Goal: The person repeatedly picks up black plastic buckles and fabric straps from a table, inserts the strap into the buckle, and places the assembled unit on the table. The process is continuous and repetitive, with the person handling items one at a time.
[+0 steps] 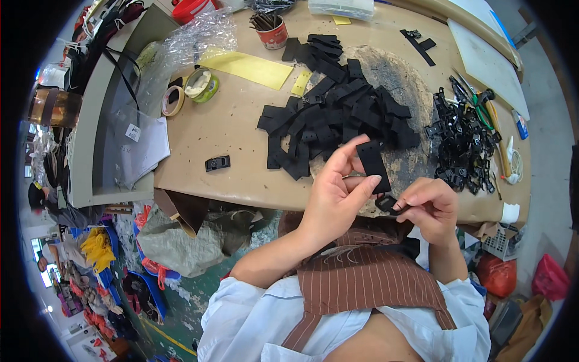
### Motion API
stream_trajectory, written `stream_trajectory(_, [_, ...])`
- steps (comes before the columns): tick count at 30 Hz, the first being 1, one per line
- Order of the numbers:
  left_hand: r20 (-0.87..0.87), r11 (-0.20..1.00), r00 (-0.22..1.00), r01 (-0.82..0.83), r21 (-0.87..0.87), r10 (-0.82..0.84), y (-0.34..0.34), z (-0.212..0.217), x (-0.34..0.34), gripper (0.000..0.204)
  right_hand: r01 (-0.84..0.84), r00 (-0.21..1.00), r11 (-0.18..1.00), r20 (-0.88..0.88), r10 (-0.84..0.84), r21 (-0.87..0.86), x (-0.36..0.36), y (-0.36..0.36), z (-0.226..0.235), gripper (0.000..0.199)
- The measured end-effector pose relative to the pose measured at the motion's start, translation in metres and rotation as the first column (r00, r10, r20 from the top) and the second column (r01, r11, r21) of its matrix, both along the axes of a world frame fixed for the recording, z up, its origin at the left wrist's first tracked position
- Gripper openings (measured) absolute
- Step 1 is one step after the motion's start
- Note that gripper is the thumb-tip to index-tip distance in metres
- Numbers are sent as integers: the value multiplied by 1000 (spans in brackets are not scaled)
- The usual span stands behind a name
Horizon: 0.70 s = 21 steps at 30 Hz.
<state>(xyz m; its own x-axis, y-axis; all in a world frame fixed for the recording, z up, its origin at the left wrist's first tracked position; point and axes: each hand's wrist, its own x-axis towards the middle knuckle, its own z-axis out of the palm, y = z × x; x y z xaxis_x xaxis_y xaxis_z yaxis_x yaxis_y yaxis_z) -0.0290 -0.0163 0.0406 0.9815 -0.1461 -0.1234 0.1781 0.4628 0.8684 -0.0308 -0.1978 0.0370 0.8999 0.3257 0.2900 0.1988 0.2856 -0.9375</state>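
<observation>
Between the thumb and fingers of my left hand [338,196] is a black strap piece [374,167], held up near the table's front edge. Just right of it, my right hand [429,208] pinches a small black buckle [386,204], close to the strap's lower end. Beyond my hands lies a heap of black strap pieces [344,108], partly on a worn, dark-stained patch of the tabletop. A loose pile of black buckles [461,142] is to the right of my right hand. One single black buckle [218,163] rests on the table at the left.
Pliers with green handles [484,111] and a yellow-handled tool [503,154] lie by the buckle pile. At the back stands a can of thin rods [269,33]. Left are a tape roll [173,101], a green tin [202,84] and plastic bags. Yellow card [247,69] lies behind.
</observation>
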Motion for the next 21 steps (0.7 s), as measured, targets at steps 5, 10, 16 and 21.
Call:
stream_trajectory(5, [16, 977, 988, 147, 152, -151, 5, -12, -4, 18, -25, 999, 998, 30, 23, 52, -5, -8, -4, 26])
stream_trajectory(10, [22, 976, 991, 125, 177, -131, 3, -4, -4, 19, -27, 998, 999, 66, 25, 19, -4, -9, 2, 24])
stream_trajectory(16, [44, 966, 988, 132, 224, -145, 5, 1, -7, 24, -44, 997, 998, 62, 42, 37, -3, -7, 4, 25])
stream_trajectory(21, [42, 942, 986, 142, 305, -163, 5, -1, -9, 25, -34, 998, 999, 58, 35, -2, 0, -5, 6, 25])
